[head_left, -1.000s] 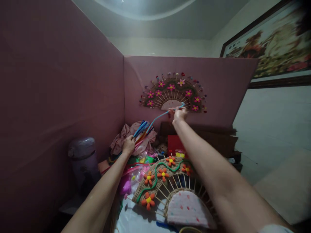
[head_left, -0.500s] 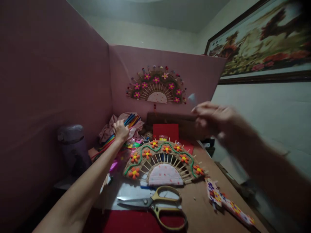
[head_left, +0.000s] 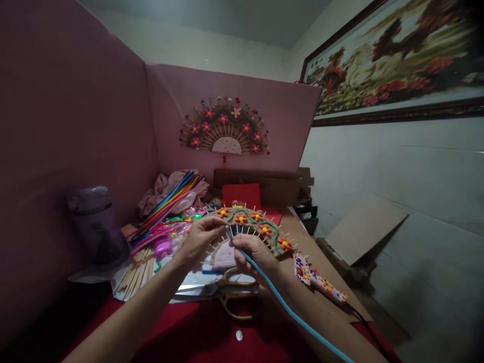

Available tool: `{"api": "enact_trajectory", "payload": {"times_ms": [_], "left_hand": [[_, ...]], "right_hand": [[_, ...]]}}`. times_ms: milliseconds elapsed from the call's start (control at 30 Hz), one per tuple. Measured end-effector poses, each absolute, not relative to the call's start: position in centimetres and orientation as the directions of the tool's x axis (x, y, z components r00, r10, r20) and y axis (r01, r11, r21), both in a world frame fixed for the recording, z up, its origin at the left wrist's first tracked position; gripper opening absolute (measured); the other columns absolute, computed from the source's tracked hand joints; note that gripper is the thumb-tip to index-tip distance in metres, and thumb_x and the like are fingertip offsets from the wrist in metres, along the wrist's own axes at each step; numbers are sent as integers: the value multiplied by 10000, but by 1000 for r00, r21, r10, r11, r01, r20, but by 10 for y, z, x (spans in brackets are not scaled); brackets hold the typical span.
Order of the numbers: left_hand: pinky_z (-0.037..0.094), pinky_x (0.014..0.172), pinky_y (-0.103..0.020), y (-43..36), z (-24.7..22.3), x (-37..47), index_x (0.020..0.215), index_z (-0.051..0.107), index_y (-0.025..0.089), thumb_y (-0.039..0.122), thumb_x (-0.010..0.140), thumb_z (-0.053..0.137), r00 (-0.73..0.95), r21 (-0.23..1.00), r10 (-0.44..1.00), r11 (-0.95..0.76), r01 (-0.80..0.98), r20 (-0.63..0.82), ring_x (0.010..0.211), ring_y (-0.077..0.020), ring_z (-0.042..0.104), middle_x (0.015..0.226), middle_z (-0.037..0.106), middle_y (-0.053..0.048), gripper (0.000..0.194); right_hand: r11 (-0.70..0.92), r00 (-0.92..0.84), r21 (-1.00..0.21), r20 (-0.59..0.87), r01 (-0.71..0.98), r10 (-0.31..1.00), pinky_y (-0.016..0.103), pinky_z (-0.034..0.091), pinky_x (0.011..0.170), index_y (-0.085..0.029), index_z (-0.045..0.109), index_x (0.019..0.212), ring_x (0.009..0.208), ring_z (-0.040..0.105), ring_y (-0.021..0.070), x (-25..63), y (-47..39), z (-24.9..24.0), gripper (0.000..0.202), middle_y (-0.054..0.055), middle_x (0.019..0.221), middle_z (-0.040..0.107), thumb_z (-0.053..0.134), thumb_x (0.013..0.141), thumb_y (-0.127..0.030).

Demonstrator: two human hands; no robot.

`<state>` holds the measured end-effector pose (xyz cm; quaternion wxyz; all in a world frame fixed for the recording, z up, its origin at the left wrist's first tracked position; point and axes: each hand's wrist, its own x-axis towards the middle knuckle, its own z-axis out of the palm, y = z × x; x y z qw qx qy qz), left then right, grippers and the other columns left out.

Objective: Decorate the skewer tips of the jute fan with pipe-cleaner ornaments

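Rising from the bottom edge, at five o'clock from the right hand point(head_left: 254, 252), a light-blue, fuzzy, long craft stem point(head_left: 288, 310) is reaching up to the fingers. At six o'clock, a small, round, silvery piece point(head_left: 239, 335) is lying on a dark red cloth point(head_left: 181, 327). At seven o'clock, steel scissors with gold-coloured handles point(head_left: 215, 288) are resting. The right thumb and forefinger are pinching the stem near its upper tip. At ten o'clock, the left hand point(head_left: 204, 234) is holding its thumb and forefinger close beside this tip; I cannot tell whether they are gripping it. At four o'clock, a flower-patterned, gun-shaped tool point(head_left: 327, 288) is lying; at nine, thin, pale wooden sticks point(head_left: 136, 275). Just behind the hands, a half-round, brown woven fan with orange flowers point(head_left: 241, 218) is lying, partly covered by them. Beyond the left hand, at ten o'clock, many-coloured fuzzy stems point(head_left: 170, 201) are lying together. Farther, toward twelve, a similar pink-flowered fan point(head_left: 223, 118) is hanging on a pink panel point(head_left: 287, 121).
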<state>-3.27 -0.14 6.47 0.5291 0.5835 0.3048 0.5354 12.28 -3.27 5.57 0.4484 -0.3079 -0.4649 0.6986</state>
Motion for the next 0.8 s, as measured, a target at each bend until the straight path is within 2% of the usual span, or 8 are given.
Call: {"api": "enact_trajectory", "payload": {"times_ms": [167, 333, 433, 567, 667, 800], "left_hand": [[323, 482, -186, 4, 47, -36, 739, 600, 140, 345, 704, 671, 287, 931, 889, -365, -27, 357, 522, -68, 424, 618, 526, 27, 220], [405, 612, -233, -3, 25, -32, 747, 569, 147, 335, 774, 591, 354, 907, 858, -418, 57, 373, 654, -124, 510, 680, 550, -5, 191], [416, 627, -237, -10, 20, -31, 754, 558, 155, 331, 800, 562, 377, 942, 877, -333, 32, 297, 673, -130, 515, 698, 552, -6, 182], [406, 598, -227, -17, 23, -31, 715, 557, 148, 339, 775, 598, 427, 980, 883, -186, -67, 197, 643, -120, 502, 667, 546, 0, 205], [401, 594, -224, -19, 23, -31, 705, 562, 145, 326, 767, 616, 424, 981, 886, -161, -105, 191, 633, -116, 506, 662, 556, -1, 199], [395, 592, -218, -20, 21, -33, 721, 562, 146, 321, 769, 624, 418, 977, 885, -164, -136, 206, 628, -109, 510, 660, 563, 1, 192]], "right_hand": [[-186, -440, -948, -56, -259, 896, 122, 246, 283, -153, 513, 816, 316, 418, 37, 126, -25, 42, 306, -50, 500, 565, 657, 697, -396], [-183, -439, -969, -93, -168, 894, 118, 287, 291, -164, 500, 794, 318, 408, 27, 125, -18, 14, 406, -72, 499, 538, 670, 683, -515], [-207, -435, -958, -103, -199, 894, 121, 260, 280, -168, 486, 728, 302, 365, 25, 126, -20, 2, 378, -88, 452, 492, 673, 688, -494], [-276, -462, -924, -131, -263, 877, 132, 216, 260, -171, 486, 684, 276, 305, 24, 127, -26, 2, 275, -88, 431, 477, 650, 711, -391], [-301, -472, -921, -157, -248, 868, 137, 217, 265, -161, 523, 712, 271, 317, 28, 125, -29, 4, 260, -80, 437, 491, 662, 695, -379], [-240, -447, -943, -115, -233, 887, 134, 244, 313, -146, 530, 693, 308, 352, 24, 123, -30, 3, 317, -71, 430, 493, 701, 674, -413]]}}
